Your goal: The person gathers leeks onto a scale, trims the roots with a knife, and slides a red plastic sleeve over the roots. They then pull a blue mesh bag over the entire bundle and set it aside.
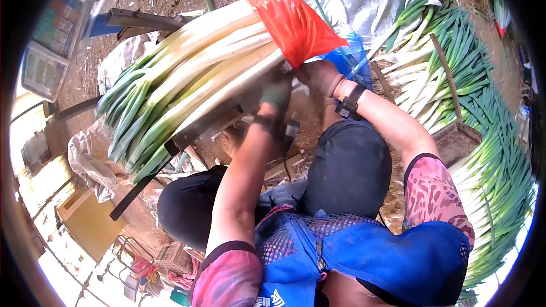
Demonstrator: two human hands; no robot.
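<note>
A thick bundle of long green onions (pixel 199 62) lies slantwise on a metal stand (pixel 207 128), green leaves to the lower left. A red plastic bag (pixel 296 23) wraps the white ends at the upper right. My right hand (pixel 321 77) is closed at the bag's lower edge; its fingertips are partly hidden. Just left of it, my left hand (pixel 277 92), in a dark greenish glove, is raised under the bundle near the bag. Motion smears its fingers, so its grip cannot be made out.
A long heap of loose green onions (pixel 483 119) curves down the right side, with a wooden stick (pixel 446 74) and a dusty tray (pixel 456 141) on it. Blue plastic (pixel 355 51) and white sheeting (pixel 364 11) lie behind my hands. A plastic case (pixel 57 37) stands at the upper left.
</note>
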